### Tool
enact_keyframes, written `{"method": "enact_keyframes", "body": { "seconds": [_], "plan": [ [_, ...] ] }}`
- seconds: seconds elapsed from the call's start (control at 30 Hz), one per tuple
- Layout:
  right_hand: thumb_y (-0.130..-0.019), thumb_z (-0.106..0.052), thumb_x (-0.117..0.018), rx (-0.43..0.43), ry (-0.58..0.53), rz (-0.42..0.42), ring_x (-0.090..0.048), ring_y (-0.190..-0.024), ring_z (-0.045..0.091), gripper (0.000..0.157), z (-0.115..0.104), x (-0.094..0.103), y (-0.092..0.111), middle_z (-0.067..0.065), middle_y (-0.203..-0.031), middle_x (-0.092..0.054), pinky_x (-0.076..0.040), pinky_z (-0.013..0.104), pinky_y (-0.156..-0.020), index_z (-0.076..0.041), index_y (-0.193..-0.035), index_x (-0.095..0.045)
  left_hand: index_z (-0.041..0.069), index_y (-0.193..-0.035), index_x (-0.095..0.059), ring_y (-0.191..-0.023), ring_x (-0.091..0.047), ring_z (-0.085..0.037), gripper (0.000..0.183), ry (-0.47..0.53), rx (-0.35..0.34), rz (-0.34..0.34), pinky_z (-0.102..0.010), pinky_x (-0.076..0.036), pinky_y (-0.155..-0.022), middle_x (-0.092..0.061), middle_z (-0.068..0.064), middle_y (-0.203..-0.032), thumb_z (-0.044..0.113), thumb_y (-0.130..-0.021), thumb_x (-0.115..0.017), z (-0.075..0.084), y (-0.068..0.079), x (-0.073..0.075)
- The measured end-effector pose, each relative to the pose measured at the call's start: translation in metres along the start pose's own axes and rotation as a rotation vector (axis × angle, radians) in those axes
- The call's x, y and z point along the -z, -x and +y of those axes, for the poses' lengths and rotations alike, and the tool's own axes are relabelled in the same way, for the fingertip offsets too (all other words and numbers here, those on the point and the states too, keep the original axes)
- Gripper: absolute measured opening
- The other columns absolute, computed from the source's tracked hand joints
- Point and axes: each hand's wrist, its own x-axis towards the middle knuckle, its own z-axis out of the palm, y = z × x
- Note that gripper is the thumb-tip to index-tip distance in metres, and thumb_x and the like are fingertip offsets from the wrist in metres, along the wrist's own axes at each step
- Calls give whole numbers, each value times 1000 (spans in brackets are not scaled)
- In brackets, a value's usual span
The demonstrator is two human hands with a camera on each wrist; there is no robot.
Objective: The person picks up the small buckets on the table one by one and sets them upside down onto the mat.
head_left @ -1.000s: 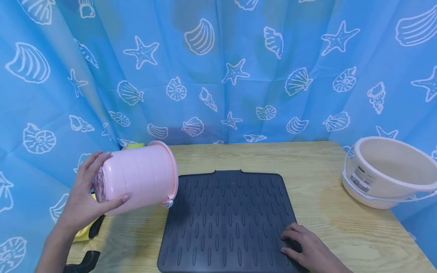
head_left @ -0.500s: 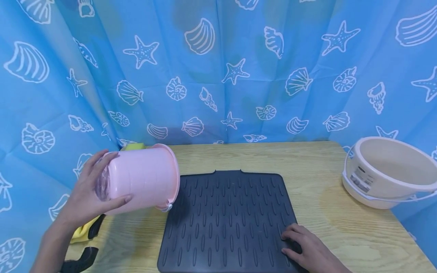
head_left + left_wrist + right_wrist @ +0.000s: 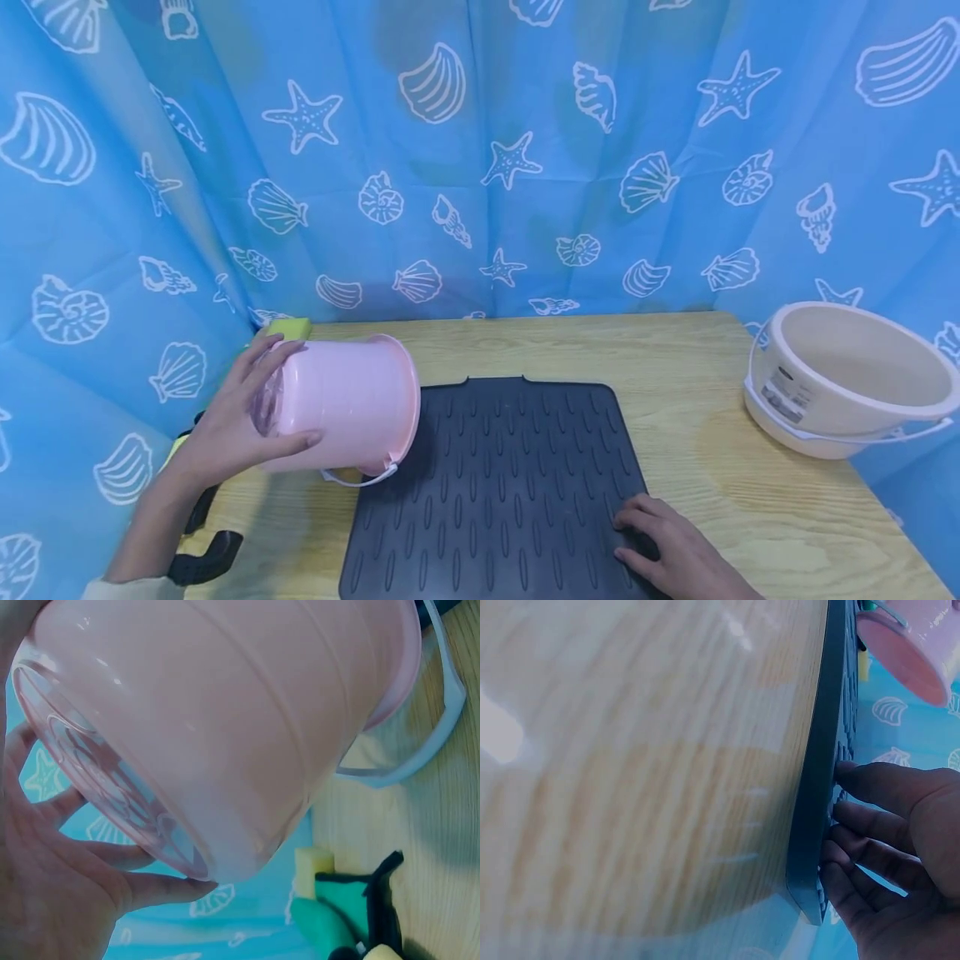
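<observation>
A pink bucket [image 3: 345,404] lies sideways in the air at the left, its mouth facing right over the edge of the black ribbed mat [image 3: 495,500]. My left hand [image 3: 232,425] grips it by the base, thumb along the near side and fingers spread round the bottom rim. In the left wrist view, the pale handle [image 3: 442,724] hangs loose below the bucket's mouth. My right hand [image 3: 675,546] rests on the right edge of the mat with relaxed, bent fingers, fingertips [image 3: 846,769] at the ribbed surface and nothing pinched between them.
A cream bucket [image 3: 832,375] with a handle stands at the right table edge. Behind the pink bucket is a yellow block [image 3: 288,328]. A green and black item [image 3: 337,907] and a black curved piece [image 3: 206,558] lie at the left. A blue shell-print curtain [image 3: 480,167] hangs behind the table.
My left hand has carried the pink bucket rightward and slightly lower, and its handle now dangles below the mouth. My right hand has stayed on the mat. The head view has shifted slightly.
</observation>
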Motion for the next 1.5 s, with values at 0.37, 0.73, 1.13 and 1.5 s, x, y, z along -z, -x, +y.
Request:
{"method": "enact_keyframes", "body": {
  "seconds": [0.37,0.73,1.13,1.5],
  "plan": [
    [-85,-26,-80,5,2,10,-54,-91,3,18,1,-1,1,-14,-102,-56,-54,33,-77,-21,-100,-71,33,-154,-35,-133,-30,-46,104,-9,-41,-81,-77,-41,-85,-20,-11,-160,38,-68,-92,3,-15,-3],
    [-86,-26,-80,-7,-7,10,-53,-91,3,18,1,-2,1,-14,-103,-55,-54,32,-78,-22,-101,-70,36,-154,-35,-133,-33,-49,102,-11,-22,-148,-76,-41,-87,-17,-11,-162,45,-69,-90,11,-25,-7],
    [-85,-28,-80,-44,36,-2,-53,-92,4,19,-2,-2,2,-14,-103,-55,-54,33,-78,-23,-101,-70,34,-154,-36,-132,-35,-49,104,29,-61,-174,-69,-49,-82,-17,-12,-162,43,-66,-91,17,-33,-14],
    [-85,-27,-80,-59,40,-6,-53,-92,5,19,-4,-1,2,-13,-103,-55,-54,33,-78,-22,-100,-70,32,-154,-38,-139,-28,-42,99,-56,-153,-203,-70,-47,-87,-22,-9,-161,51,-70,-87,26,-47,-25]
  ]
}}
